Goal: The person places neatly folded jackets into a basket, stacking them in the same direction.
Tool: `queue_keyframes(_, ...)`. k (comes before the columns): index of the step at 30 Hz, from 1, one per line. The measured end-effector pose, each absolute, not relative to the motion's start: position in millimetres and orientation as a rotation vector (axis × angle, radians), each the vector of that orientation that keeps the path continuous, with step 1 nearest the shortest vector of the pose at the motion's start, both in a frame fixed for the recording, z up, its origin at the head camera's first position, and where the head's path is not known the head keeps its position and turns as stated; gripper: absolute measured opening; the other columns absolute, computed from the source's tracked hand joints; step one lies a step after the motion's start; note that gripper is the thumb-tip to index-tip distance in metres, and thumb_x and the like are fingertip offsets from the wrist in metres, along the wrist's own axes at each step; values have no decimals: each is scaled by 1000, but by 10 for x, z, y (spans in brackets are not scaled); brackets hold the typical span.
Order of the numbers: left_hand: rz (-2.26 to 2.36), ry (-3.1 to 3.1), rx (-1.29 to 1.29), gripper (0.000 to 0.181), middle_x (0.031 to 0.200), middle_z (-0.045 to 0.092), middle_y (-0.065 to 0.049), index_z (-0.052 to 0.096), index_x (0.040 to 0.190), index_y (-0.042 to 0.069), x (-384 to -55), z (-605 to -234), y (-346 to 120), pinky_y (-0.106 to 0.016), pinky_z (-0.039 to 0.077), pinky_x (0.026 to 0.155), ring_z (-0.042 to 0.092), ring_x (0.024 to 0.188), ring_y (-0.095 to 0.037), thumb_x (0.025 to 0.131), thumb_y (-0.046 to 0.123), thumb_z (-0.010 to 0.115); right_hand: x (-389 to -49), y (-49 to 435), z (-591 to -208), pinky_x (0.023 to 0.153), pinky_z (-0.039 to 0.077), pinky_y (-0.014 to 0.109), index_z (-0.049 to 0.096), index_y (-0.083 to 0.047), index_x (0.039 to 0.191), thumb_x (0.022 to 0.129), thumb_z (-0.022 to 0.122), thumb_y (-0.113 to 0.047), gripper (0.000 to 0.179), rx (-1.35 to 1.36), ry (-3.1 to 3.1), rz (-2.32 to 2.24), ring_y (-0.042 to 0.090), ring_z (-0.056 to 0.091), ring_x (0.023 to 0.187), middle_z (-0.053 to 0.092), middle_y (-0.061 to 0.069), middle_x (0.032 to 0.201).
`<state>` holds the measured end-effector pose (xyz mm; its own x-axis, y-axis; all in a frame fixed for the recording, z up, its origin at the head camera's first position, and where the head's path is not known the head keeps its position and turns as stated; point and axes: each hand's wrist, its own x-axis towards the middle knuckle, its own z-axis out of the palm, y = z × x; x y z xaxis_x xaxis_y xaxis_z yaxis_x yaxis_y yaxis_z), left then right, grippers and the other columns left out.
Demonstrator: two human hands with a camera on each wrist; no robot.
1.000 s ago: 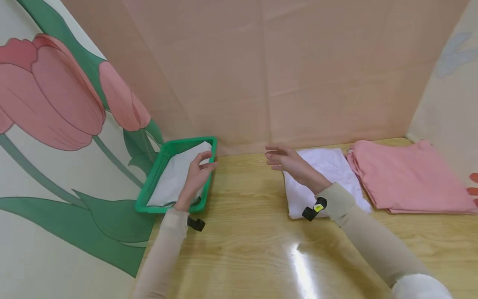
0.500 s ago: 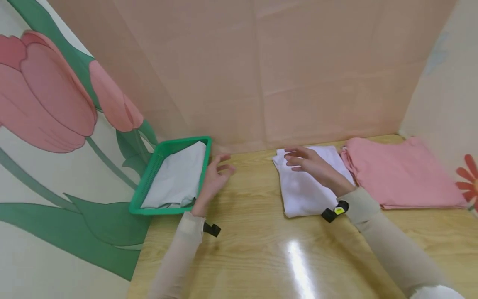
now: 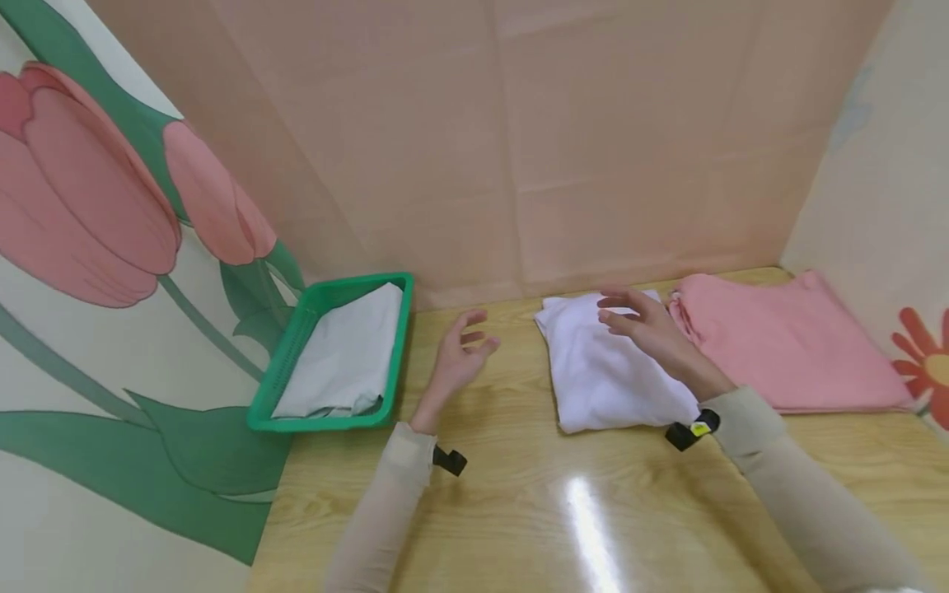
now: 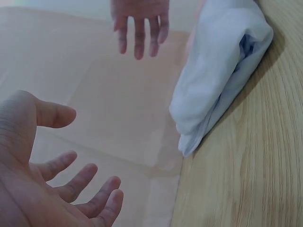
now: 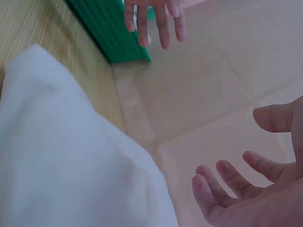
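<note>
Right hand (image 3: 648, 329): fingers loosely spread, holding nothing, hovering over the folded white cloth (image 3: 604, 366) on the table (image 3: 519, 511). Left hand (image 3: 460, 358): likewise spread, empty, between cloth and green basket (image 3: 285, 383). Risk: a one-sided grasp likely unfolds the cloth or drags the adjacent pink stack (image 3: 786, 346).

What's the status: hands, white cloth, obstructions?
Left hand open, empty. Right hand open above folded white cloth. No grasp yet. Nothing between them.
</note>
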<state>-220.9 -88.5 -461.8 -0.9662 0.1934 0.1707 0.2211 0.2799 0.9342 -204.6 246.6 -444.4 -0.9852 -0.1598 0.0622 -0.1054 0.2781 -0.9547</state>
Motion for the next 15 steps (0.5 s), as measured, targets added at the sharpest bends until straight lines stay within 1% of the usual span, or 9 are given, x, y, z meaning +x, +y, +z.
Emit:
queue_keyframes(4, -1848, -2511, -404, 53, 149, 61, -10, 59, 148, 13, -2200, -4650, -787, -53, 53, 107, 60, 131, -45, 98, 15, 75, -2020, 2563, -4507, 92, 49, 10, 45, -2, 157, 109, 63, -32, 59, -231, 2577, -1747, 40, 59, 132, 53, 27, 153)
queue_keyframes(6, -1861, -2519, -403, 53, 149, 60, -9, 58, 148, 14, -2202, -4673, -744, -53, 53, 107, 60, 132, -45, 98, 15, 75, -2005, 2606, -4536, 91, 47, 9, 45, -1, 157, 109, 63, -31, 59, -221, 2613, -1715, 46, 58, 135, 53, 28, 153)
queue_keyframes(13, -1900, -2511, -394, 53, 148, 61, -11, 59, 147, 14, -2197, -4756, -602, -55, 54, 105, 60, 132, -48, 97, 15, 75, -1950, 2744, -4647, 88, 45, 7, 48, -1, 155, 108, 65, -28, 57, -162, 2711, -1668, 51, 59, 132, 56, 29, 151)
queue_keyframes(15, -1904, -2512, -389, 52, 148, 61, -12, 59, 146, 14, -2189, -4788, -563, -53, 54, 105, 60, 131, -47, 97, 15, 75, -1939, 2792, -4686, 87, 45, 6, 48, 1, 154, 107, 66, -28, 58, -157, 2741, -1647, 52, 60, 132, 56, 30, 150)
